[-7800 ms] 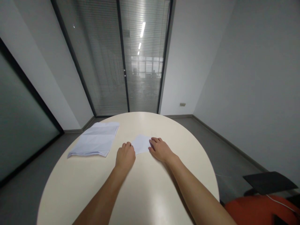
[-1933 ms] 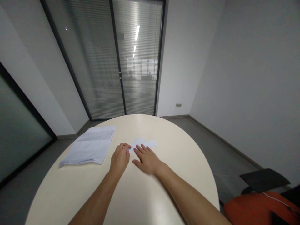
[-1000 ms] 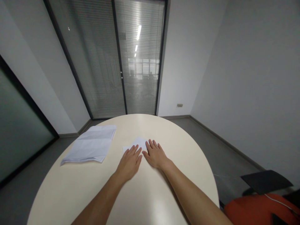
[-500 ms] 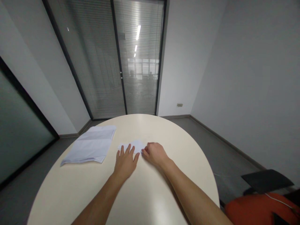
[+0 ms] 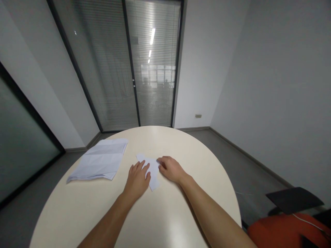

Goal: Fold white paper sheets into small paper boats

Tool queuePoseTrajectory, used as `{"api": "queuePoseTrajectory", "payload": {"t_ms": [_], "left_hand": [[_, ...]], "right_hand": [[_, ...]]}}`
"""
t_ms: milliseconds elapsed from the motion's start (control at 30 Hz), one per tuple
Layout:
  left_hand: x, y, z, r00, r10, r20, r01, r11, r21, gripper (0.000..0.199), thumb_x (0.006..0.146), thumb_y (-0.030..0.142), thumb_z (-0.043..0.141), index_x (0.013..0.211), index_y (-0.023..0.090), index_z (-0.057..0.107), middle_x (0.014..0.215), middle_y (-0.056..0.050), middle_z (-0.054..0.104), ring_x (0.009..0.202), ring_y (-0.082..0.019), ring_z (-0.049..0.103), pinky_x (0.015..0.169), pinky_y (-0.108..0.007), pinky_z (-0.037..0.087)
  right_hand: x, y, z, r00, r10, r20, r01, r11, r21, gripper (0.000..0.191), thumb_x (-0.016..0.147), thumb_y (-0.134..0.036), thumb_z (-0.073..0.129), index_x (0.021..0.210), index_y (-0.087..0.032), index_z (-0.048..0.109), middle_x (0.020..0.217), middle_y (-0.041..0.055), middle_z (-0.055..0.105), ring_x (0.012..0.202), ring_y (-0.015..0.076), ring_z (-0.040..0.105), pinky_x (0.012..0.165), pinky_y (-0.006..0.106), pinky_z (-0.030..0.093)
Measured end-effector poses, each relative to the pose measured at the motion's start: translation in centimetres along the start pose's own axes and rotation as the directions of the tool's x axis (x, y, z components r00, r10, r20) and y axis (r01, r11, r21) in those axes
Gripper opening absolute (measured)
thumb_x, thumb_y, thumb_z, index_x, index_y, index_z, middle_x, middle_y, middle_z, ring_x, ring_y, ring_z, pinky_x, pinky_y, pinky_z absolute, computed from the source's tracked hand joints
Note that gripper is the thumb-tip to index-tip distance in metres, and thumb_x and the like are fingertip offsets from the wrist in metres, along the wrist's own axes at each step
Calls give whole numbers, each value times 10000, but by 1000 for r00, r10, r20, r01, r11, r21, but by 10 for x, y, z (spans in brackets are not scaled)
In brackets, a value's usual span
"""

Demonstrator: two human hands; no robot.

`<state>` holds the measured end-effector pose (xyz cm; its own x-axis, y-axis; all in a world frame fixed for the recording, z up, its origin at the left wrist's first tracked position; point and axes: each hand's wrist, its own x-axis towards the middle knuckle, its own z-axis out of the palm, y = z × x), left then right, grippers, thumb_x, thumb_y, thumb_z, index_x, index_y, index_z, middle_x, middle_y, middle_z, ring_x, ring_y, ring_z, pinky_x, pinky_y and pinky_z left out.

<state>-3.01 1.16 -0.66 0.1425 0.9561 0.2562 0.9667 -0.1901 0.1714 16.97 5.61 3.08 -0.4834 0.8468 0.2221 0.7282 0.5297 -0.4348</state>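
Note:
A small white piece of paper (image 5: pixel 154 172), irregular in outline, lies flat on the round cream table (image 5: pixel 155 220). My left hand (image 5: pixel 137 179) rests palm down over its left part, fingers outstretched and covering some of it. At the paper's right edge is my right hand (image 5: pixel 170 168), its fingers bent and the thumb apart from the index finger. The index fingertip reaches the upper right corner; the other fingertips are tucked out of sight.
A stack of folded white sheets (image 5: pixel 99 160) lies on the table's left side. An orange chair (image 5: pixel 279 232) with a black armrest (image 5: pixel 294 199) stands at lower right. Beyond the table are a glass partition with blinds (image 5: pixel 155 96) and a grey wall (image 5: pixel 279 86).
The paper piece has turned, and one pointed end now shows toward me between my hands. My right thumb and index finger have come apart; my left fingers have drawn closer together.

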Motion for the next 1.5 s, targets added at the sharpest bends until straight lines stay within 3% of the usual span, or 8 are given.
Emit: {"api": "queuePoseTrajectory", "payload": {"t_ms": [133,333,600,833,1067,1167,1333,1500], "left_hand": [[-2,2,1,999,29,35,-29,999,-14,449,991,223,445,1413,197,595,1562,-104,504,1463,-329,418,1218,-573,255],[-3,6,-2,997,81,-21,-81,997,-20,530,964,471,550,1361,129,630,1509,-171,545,1382,-357,478,1180,-521,333],[-2,3,-11,973,232,-6,-232,973,-16,455,973,433,550,1319,161,662,1410,-138,637,1266,-318,579,1132,-481,415],[-1,5,-7,958,286,35,-285,958,-44,355,1002,312,535,1295,169,674,1409,-123,650,1313,-288,597,1148,-440,450],[1,9,-10,941,328,78,-322,943,-79,333,998,191,485,1261,114,676,1370,-179,661,1302,-318,613,1095,-478,506],[2,9,-8,938,341,62,-333,936,-111,350,990,172,478,1286,121,659,1371,-181,660,1302,-322,614,1083,-499,514],[3,3,-4,937,348,35,-341,930,-139,362,995,190,484,1312,145,652,1406,-146,646,1330,-289,595,1132,-467,479],[3,-4,-5,932,361,22,-350,916,-198,354,983,250,537,1302,163,667,1418,-121,643,1333,-258,594,1153,-427,463]], "right_hand": [[1,3,2,999,36,9,-36,999,31,375,925,-215,525,1245,-176,716,1204,87,742,1127,205,642,986,269,440],[1,-2,-1,999,42,21,-42,999,9,331,928,-237,524,1166,-203,752,1125,74,764,1058,203,663,921,267,453],[2,-6,-2,995,97,-1,-97,995,-9,327,974,-296,490,1135,-211,761,1020,86,772,930,200,685,829,273,451],[3,-5,1,997,83,8,-83,994,64,311,964,-282,505,1109,-214,771,963,61,794,850,181,702,764,256,452],[3,-1,3,998,56,-13,-54,992,116,296,954,-286,522,1056,-205,788,877,58,788,742,164,684,676,247,436],[3,4,1,999,10,36,-15,991,134,262,916,-254,564,1012,-208,804,847,48,788,716,160,677,669,246,441],[2,22,-7,964,-191,183,155,968,196,233,794,-189,710,994,-232,820,927,29,800,824,176,701,763,248,478],[2,29,-6,958,-241,156,217,963,157,242,818,-183,708,1029,-234,815,1019,47,793,915,186,708,846,263,487]]}}
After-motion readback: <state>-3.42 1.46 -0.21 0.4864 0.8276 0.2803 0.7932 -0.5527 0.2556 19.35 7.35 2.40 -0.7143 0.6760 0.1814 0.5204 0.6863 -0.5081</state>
